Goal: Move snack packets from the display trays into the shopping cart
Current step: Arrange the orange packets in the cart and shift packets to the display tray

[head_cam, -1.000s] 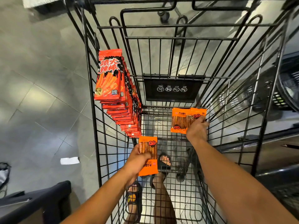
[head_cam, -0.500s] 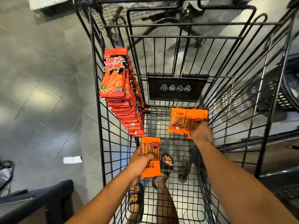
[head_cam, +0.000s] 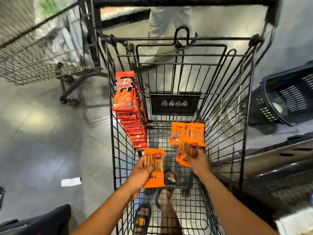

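Placement is the step in hand, judging by both hands being down inside the shopping cart with goods in them. The left hand is at about 7 o'clock on the cart floor. Its fingers are curled round the lower edge of an orange packet, which it holds upright and clear of the wire. The right hand, at about 4 o'clock, pinches a second packet. Blur hides how tightly, and whether it grips one packet or more. That packet touches the near edge of the orange pile lying at 2 o'clock. A tall stack of red packets leans against the cart wall at 10 o'clock.

Next, the right fingers likely need only to relax and lift away, since their packet seems nearly seated. The left packet then calls for a short carry toward 2 o'clock, to be laid flat on the pile rather than dropped through the wide floor grid. The display trays are out of view.
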Demonstrator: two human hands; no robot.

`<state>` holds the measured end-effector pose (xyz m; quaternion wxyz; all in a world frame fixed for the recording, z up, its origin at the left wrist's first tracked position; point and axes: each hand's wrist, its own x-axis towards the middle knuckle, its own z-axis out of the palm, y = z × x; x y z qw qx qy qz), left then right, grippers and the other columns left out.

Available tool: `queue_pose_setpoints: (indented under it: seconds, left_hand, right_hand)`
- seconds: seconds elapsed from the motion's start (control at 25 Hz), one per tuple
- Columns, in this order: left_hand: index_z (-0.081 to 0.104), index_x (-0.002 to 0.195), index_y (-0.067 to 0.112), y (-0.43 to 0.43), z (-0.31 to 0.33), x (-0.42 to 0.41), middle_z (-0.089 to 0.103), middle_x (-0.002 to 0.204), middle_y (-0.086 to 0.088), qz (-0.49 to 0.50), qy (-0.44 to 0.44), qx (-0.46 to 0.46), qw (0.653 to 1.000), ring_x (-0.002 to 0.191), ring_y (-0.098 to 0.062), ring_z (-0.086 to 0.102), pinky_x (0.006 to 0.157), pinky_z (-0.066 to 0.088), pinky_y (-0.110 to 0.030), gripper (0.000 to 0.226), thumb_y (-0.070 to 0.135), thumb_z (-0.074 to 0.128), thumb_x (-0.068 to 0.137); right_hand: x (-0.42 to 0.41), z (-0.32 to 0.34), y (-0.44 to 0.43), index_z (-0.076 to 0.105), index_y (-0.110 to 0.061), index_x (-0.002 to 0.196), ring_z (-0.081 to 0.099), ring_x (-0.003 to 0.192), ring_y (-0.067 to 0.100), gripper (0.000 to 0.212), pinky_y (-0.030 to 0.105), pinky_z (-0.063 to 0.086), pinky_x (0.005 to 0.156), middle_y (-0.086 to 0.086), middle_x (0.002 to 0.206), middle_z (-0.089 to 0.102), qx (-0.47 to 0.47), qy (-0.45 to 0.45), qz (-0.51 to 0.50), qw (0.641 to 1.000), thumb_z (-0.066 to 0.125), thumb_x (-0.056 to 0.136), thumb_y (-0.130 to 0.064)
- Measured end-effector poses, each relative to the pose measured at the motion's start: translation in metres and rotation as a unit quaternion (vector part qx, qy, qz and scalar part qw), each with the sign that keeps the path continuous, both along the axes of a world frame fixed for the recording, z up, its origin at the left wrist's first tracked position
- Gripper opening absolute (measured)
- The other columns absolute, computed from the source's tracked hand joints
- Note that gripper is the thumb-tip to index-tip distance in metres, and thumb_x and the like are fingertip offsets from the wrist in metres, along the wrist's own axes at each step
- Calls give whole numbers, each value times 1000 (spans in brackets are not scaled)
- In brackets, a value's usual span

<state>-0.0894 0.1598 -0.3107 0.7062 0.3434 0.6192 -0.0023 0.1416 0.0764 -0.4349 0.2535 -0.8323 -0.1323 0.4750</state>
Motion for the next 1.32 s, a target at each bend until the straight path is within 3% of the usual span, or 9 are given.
queue_pose_setpoints:
  seconds: [0.2, 0.28, 0.4, 0.52, 0.68, 0.8, 0.92, 1.12, 1.32]
  left_hand:
    - [60, 121, 23, -21, 41, -36, 75, 108, -10, -32, -43, 38, 998, 76, -16, 72, 60, 56, -30, 25, 7, 48, 105]
    - [59, 121, 24, -36, 58, -57, 74, 110, -12, -27, -49, 34, 998, 75, -19, 71, 58, 58, -32, 29, 4, 45, 105]
    - [58, 130, 20, -66, 86, -90, 72, 122, -15, -26, -125, 27, 991, 96, -28, 72, 85, 60, -51, 33, 2, 45, 105]
    - [58, 138, 20, -95, 103, -119, 70, 129, -16, -38, -181, 25, 982, 115, -35, 67, 104, 49, -60, 37, 5, 52, 104]
    - [59, 137, 13, -135, 124, -133, 68, 132, -18, -87, -242, 43, 965, 113, -33, 67, 94, 57, -48, 35, 6, 56, 103]
    - [62, 132, 16, -165, 144, -126, 74, 118, -6, -141, -247, 64, 957, 99, -20, 69, 80, 60, -34, 32, 6, 58, 101]
    - [73, 112, 26, -195, 155, -109, 74, 109, -3, -259, -280, 86, 920, 96, -22, 64, 88, 53, -43, 19, 18, 69, 95]
    - [73, 118, 20, -272, 160, -74, 73, 114, -11, -368, -332, 25, 868, 100, -26, 65, 95, 52, -51, 34, 26, 75, 85]
    - [70, 123, 14, -352, 178, -37, 74, 115, -12, -437, -337, 9, 834, 96, -25, 71, 81, 61, -39, 50, 29, 87, 78]
  right_hand:
    - [-59, 93, -57, 64, -10, 109, 68, 88, 20, 25, 13, 51, 61, -1, 93, 71, 104, 56, -99, 988, 75, 87, -7]
    - [-86, 127, -83, 66, -12, 106, 70, 85, 20, 23, 15, 54, 58, -1, 91, 74, 132, 94, -149, 975, 70, 89, 2]
    - [-124, 172, -124, 69, -18, 104, 74, 96, 25, 27, 34, 58, 80, 0, 96, 78, 182, 91, -163, 965, 71, 88, 3]
    - [-161, 212, -173, 68, -21, 110, 71, 104, 14, 27, 35, 52, 93, -6, 106, 77, 217, 59, -162, 961, 74, 88, -5]
    - [-205, 259, -236, 65, -9, 114, 71, 88, 0, 34, 19, 53, 83, -10, 92, 77, 254, 10, -240, 937, 73, 84, 5]
    - [-228, 287, -283, 63, -10, 109, 68, 74, -8, 35, 8, 49, 68, -20, 78, 74, 285, 1, -290, 914, 66, 85, 15]
    - [-242, 299, -334, 62, -4, 115, 70, 75, -4, 35, 11, 51, 67, -14, 84, 75, 302, -8, -346, 888, 65, 85, 16]
    - [-267, 305, -427, 65, -11, 113, 72, 87, 4, 36, 23, 58, 82, -6, 101, 76, 281, -45, -446, 848, 70, 85, 10]
    - [-275, 321, -511, 65, -11, 117, 72, 98, 14, 37, 27, 54, 85, 5, 111, 76, 284, -68, -505, 812, 71, 86, 7]
